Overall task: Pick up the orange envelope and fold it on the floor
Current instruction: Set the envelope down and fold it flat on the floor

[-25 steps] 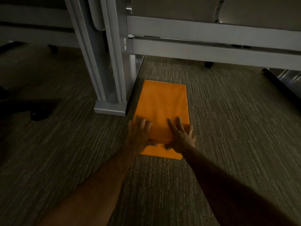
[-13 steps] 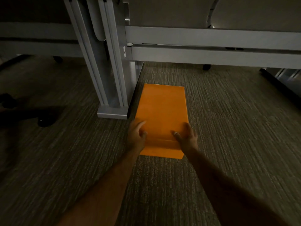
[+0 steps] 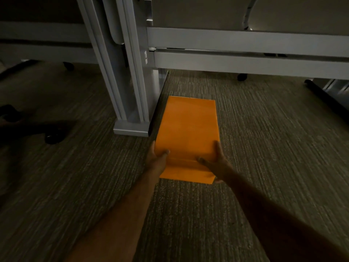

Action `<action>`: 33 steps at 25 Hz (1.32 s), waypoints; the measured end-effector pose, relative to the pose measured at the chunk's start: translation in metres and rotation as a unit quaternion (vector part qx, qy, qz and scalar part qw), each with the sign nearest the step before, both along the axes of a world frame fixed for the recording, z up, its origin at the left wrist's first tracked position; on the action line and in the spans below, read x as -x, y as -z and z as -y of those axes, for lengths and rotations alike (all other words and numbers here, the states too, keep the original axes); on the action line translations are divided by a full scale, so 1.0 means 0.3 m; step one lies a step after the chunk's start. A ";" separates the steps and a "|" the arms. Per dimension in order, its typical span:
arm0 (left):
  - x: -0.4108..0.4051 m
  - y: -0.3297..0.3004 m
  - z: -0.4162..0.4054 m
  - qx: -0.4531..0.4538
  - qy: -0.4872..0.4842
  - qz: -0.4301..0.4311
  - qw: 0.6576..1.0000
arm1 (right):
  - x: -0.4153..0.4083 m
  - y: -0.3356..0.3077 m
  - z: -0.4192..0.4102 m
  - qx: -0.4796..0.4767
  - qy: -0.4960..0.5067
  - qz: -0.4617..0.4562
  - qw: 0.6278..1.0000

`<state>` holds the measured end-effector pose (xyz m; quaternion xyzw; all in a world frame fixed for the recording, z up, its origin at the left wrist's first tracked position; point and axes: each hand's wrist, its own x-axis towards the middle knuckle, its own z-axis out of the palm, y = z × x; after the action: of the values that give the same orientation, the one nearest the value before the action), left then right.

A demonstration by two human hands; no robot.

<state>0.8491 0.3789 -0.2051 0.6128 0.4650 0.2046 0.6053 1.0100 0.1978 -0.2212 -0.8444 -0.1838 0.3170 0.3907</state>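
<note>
One envelope (image 3: 188,133) lies on the carpet (image 3: 264,148) in front of me. My two hands pinch its near end: left hand (image 3: 157,160) on the left edge, right hand (image 3: 217,161) on the right, thumbs on top. One grey desk leg (image 3: 130,103) stands just left of it. Two castors (image 3: 242,76) sit far back.

Matt orange paper envelope (image 3: 188,133) on rough ribbed carpet (image 3: 264,148); smooth painted-metal desk leg (image 3: 130,103).
</note>
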 end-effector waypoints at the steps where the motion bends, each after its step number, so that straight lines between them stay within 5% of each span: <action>1: 0.006 -0.001 0.000 -0.005 0.004 -0.002 1.000 | 0.002 0.001 0.002 -0.007 -0.001 -0.002 1.000; 17: 0.177 -0.008 -0.210 0.005 0.038 -0.094 0.995 | 0.187 -0.040 -0.162 0.032 -0.048 -0.026 0.998; 33: 0.048 0.082 -0.386 -0.016 0.061 -0.064 0.996 | 0.080 -0.036 -0.253 0.030 -0.057 -0.008 0.998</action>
<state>0.8347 0.4947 -0.2298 0.6619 0.4611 0.1348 0.5754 0.9859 0.2739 -0.2103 -0.8413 -0.2191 0.3514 0.3476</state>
